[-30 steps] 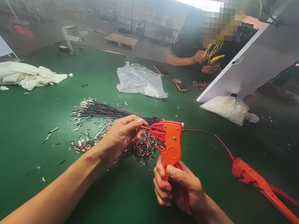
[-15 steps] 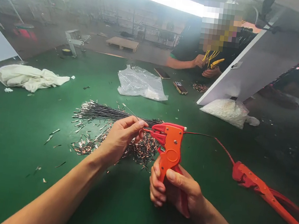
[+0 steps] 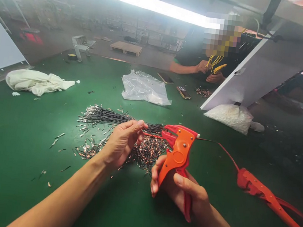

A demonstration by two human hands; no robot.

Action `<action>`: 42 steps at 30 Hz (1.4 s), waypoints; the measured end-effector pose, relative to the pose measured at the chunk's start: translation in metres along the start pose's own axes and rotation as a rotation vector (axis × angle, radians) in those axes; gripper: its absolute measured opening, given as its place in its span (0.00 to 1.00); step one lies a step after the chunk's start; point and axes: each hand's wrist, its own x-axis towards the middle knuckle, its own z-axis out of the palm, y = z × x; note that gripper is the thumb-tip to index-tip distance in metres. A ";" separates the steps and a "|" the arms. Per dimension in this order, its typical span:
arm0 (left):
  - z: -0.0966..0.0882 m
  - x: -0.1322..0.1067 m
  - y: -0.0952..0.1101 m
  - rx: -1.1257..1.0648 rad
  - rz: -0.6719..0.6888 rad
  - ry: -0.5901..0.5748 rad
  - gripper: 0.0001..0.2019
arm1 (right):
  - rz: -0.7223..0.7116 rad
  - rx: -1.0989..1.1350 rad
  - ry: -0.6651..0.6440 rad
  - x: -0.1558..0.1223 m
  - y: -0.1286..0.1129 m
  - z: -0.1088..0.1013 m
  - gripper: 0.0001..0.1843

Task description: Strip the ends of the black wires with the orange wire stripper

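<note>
My right hand (image 3: 183, 191) is wrapped around the handles of an orange and red wire stripper (image 3: 181, 150), its jaws pointing left and the handles spread. My left hand (image 3: 124, 139) is closed in a pinch just left of the jaws. From its fingers a thin red wire (image 3: 154, 136) runs toward the jaws; whether its end is inside them I cannot tell. Behind the hands lies a bundle of black wires (image 3: 104, 116) with metal terminals at the left end. A heap of short wire scraps (image 3: 148, 151) with copper ends lies below the bundle, partly hidden by my left hand.
A second orange stripper (image 3: 258, 185) lies at right, a thin cord leading toward it. Farther back are a clear plastic bag (image 3: 146, 88), two phones (image 3: 184, 92), a white cloth (image 3: 39, 82), a bag of white pieces (image 3: 230, 115) and a leaning panel (image 3: 242, 69). Across the table, a person's hands (image 3: 214, 75) hold yellow wires and pliers.
The stripper has moved right, away from my left hand, and its handles have spread as my right fingers loosened. A longer stretch of red wire shows between them. The view has tilted slightly.
</note>
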 end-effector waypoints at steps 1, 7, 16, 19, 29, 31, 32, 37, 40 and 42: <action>0.001 -0.001 -0.001 0.013 -0.028 -0.020 0.12 | -0.028 -0.013 0.038 0.001 -0.002 0.000 0.21; 0.013 -0.010 -0.012 0.193 -0.097 -0.142 0.14 | -0.047 0.040 0.032 -0.001 -0.016 0.001 0.26; 0.019 -0.014 -0.013 0.291 -0.017 -0.112 0.18 | -0.019 0.019 0.015 -0.001 -0.013 -0.002 0.24; 0.021 -0.014 -0.014 0.342 0.073 -0.050 0.17 | -0.011 0.042 0.018 0.000 -0.013 -0.003 0.24; 0.023 -0.015 -0.018 0.437 0.176 -0.031 0.17 | -0.004 0.056 0.023 0.001 -0.014 -0.006 0.24; 0.023 -0.016 -0.019 0.444 0.182 -0.033 0.18 | 0.004 0.059 0.014 0.001 -0.014 -0.006 0.25; 0.023 -0.016 -0.020 0.443 0.182 -0.037 0.18 | 0.006 0.061 0.007 0.001 -0.014 -0.006 0.25; 0.020 -0.013 -0.015 0.425 0.216 0.035 0.17 | 0.011 0.072 0.001 0.001 -0.013 -0.006 0.26; 0.013 -0.008 -0.009 0.338 0.273 0.151 0.15 | 0.011 0.060 0.003 0.002 -0.011 -0.005 0.26; 0.010 -0.004 -0.006 0.253 0.293 0.193 0.15 | 0.013 0.074 0.004 0.002 -0.010 -0.004 0.27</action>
